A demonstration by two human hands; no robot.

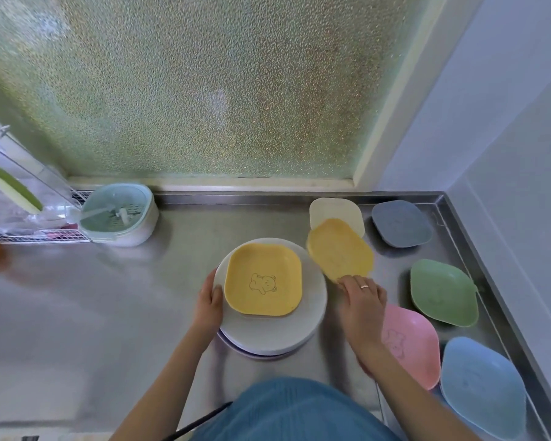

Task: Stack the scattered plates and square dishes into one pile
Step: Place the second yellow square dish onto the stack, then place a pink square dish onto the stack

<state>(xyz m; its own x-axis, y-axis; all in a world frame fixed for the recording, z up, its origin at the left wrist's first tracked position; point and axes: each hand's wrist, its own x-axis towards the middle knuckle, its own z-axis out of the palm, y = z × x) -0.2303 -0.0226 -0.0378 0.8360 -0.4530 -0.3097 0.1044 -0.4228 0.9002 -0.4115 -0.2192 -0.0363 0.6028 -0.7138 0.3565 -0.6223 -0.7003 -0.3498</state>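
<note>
At far left a wire rack (pixel 42 238) held a clear bag (pixel 10 198); what lay inside could not be told. Beside it stood a mint strainer bowl (pixel 121 214) with a white utensil (pixel 121 214) in it. Mid-table sat the pile of white plates (pixel 312 316), and in the top plate lay a yellow dish (pixel 263 280) with a bear drawn on it. The left hand (pixel 209 305) held the pile's left rim, thumb on top, fingers (pixel 204 288) curled round the edge. The right hand (pixel 361 302), a ring on one finger, pinched the near edge of a second yellow dish (pixel 339 249), tilted just right of the pile and overlapping a cream dish (pixel 337 211) behind it. Farther right lay a grey dish (pixel 401 222), a green dish (pixel 442 292), a pink dish (pixel 411 345) and a blue dish (pixel 482 389), all holding nothing. The table (pixel 77 313) was steel with a raised lip, set under a frosted window (pixel 204 90) and against a pale wall (pixel 506 122).
</note>
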